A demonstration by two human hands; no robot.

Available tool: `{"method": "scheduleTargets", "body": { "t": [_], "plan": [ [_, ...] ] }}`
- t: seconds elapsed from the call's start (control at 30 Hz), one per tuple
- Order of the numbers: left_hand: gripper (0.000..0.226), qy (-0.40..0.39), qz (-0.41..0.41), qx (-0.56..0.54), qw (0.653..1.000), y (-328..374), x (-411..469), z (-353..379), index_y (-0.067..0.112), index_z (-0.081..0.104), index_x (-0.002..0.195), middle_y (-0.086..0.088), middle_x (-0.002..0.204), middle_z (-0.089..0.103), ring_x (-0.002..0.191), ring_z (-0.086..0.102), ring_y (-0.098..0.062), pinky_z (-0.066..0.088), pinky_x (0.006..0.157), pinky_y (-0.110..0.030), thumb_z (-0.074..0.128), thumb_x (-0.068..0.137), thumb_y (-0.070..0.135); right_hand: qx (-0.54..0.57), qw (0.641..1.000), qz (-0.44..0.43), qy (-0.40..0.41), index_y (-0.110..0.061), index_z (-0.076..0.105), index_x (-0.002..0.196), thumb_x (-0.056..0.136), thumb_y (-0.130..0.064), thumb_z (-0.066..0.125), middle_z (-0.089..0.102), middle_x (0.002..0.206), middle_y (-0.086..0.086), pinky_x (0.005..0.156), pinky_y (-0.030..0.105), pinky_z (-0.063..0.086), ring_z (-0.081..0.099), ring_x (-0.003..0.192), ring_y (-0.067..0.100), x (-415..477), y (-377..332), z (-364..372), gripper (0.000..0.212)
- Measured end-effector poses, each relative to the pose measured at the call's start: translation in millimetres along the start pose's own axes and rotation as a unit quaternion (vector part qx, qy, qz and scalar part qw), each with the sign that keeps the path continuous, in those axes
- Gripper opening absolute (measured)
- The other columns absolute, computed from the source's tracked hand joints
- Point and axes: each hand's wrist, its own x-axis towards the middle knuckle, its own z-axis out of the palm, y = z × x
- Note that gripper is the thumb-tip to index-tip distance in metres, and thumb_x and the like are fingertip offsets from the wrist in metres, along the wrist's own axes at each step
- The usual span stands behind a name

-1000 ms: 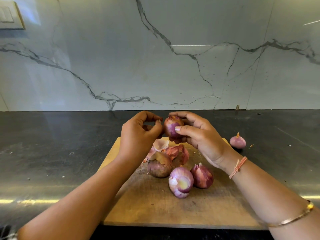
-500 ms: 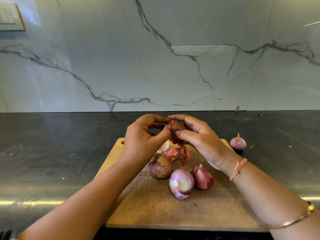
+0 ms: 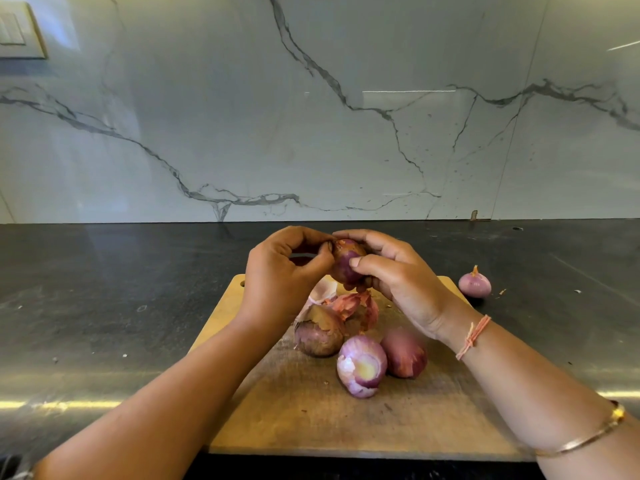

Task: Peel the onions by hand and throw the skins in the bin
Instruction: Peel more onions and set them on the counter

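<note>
My right hand (image 3: 398, 278) grips a small purple onion (image 3: 344, 263) above the far end of the wooden cutting board (image 3: 304, 417). My left hand (image 3: 284, 275) pinches the skin at the onion's top with thumb and fingertips. Below the hands lies a pile of loose pinkish skins (image 3: 353, 306). Three more onions sit on the board: a brownish one (image 3: 318, 334), a partly peeled one showing pale flesh (image 3: 362, 367), and a reddish one (image 3: 405, 353).
One peeled onion (image 3: 474, 282) sits on the dark countertop (image 3: 104, 306) to the right of the board. A marble backsplash (image 3: 311, 116) rises behind the counter. No bin is in view.
The onion has turned slightly in my right hand, and my left hand's fingertips have closed in on its top.
</note>
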Motion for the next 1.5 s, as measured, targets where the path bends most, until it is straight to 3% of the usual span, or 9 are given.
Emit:
{"method": "scheduleTargets", "body": {
  "t": [0.27,0.47,0.77,0.93,1.07,1.13,1.23,1.37,1.5],
  "plan": [
    [0.029,-0.010,0.008,0.004,1.000,2.2,-0.1,0.1,0.033,0.063,0.080,0.015,0.077,0.067,0.073,0.066,0.002,0.051,0.065,-0.011,0.064,0.086,0.006,0.058,0.998,0.015,-0.008,-0.016,0.067,0.100,0.072,-0.017,0.052,0.066,0.096,0.011,0.068,0.030,0.047,0.059,0.085,0.023,3.5,-1.1,-2.2,0.031],
    [0.028,-0.010,0.007,0.005,1.000,2.1,-0.1,1.0,0.033,0.064,0.081,0.015,0.079,0.067,0.073,0.066,0.001,0.051,0.065,-0.010,0.063,0.088,0.006,0.062,0.998,0.015,-0.006,-0.015,0.065,0.097,0.070,-0.017,0.050,0.065,0.089,0.004,0.057,0.022,0.047,0.060,0.074,0.013,4.1,-0.2,-3.3,0.031],
    [0.030,-0.015,-0.002,-0.001,1.000,4.2,-0.6,1.4,0.034,0.061,0.079,0.016,0.077,0.065,0.071,0.065,0.003,0.050,0.062,-0.009,0.061,0.089,0.005,0.040,0.999,0.006,0.000,-0.018,0.061,0.096,0.073,-0.020,0.047,0.062,0.098,0.008,0.053,0.023,0.037,0.055,0.073,0.015,3.1,-1.5,-3.7,0.027],
    [0.027,-0.011,-0.013,-0.005,1.000,3.8,0.3,1.0,0.031,0.061,0.079,0.012,0.074,0.067,0.067,0.066,0.000,0.053,0.065,-0.015,0.060,0.090,0.006,0.053,0.998,0.003,0.033,-0.013,0.055,0.094,0.081,-0.035,0.045,0.056,0.085,0.014,0.050,0.021,0.036,0.051,0.067,0.019,5.5,-0.9,-0.5,0.027],
    [0.024,0.007,-0.037,-0.004,0.999,2.5,2.8,-1.7,0.029,0.063,0.077,0.006,0.074,0.069,0.071,0.068,-0.011,0.057,0.068,-0.026,0.063,0.088,0.007,0.035,0.998,0.008,0.053,-0.021,0.062,0.097,0.092,-0.032,0.049,0.060,0.095,0.014,0.053,0.020,0.040,0.049,0.081,0.029,6.7,1.3,-3.1,0.017],
    [0.021,0.012,-0.056,0.002,0.998,0.8,3.8,-1.8,0.026,0.065,0.076,0.001,0.076,0.070,0.075,0.069,-0.018,0.058,0.071,-0.035,0.065,0.087,0.008,0.043,0.998,0.010,0.048,-0.021,0.065,0.100,0.098,-0.018,0.047,0.064,0.099,0.010,0.054,0.019,0.042,0.051,0.082,0.027,5.5,1.3,-4.2,0.018],
    [0.016,0.019,-0.076,0.012,0.997,-0.2,4.4,-1.4,0.022,0.067,0.076,-0.002,0.075,0.071,0.074,0.069,-0.021,0.058,0.073,-0.042,0.066,0.086,0.010,0.045,0.998,0.020,0.031,-0.014,0.065,0.105,0.097,-0.016,0.048,0.064,0.098,0.010,0.056,0.019,0.044,0.057,0.076,0.017,3.6,-0.4,-2.5,0.019],
    [0.012,0.016,-0.089,0.016,0.996,0.5,3.6,-2.5,0.019,0.069,0.078,0.000,0.073,0.072,0.072,0.069,-0.020,0.058,0.072,-0.041,0.067,0.086,0.010,-0.104,0.994,0.015,0.009,-0.023,0.059,0.114,0.086,-0.043,0.058,0.064,0.110,-0.001,0.080,0.017,0.047,0.062,0.093,0.005,0.0,-0.6,-1.2,0.034],
    [0.009,0.015,-0.084,0.036,0.996,0.5,3.7,-3.5,0.019,0.069,0.079,0.006,0.070,0.070,0.066,0.066,-0.012,0.056,0.065,-0.033,0.067,0.086,0.012,-0.322,0.946,-0.020,0.014,-0.038,0.046,0.121,0.079,-0.066,0.058,0.049,0.121,-0.012,0.099,0.027,0.040,0.049,0.114,0.006,-1.7,3.2,-1.1,0.052]
  ]
}}
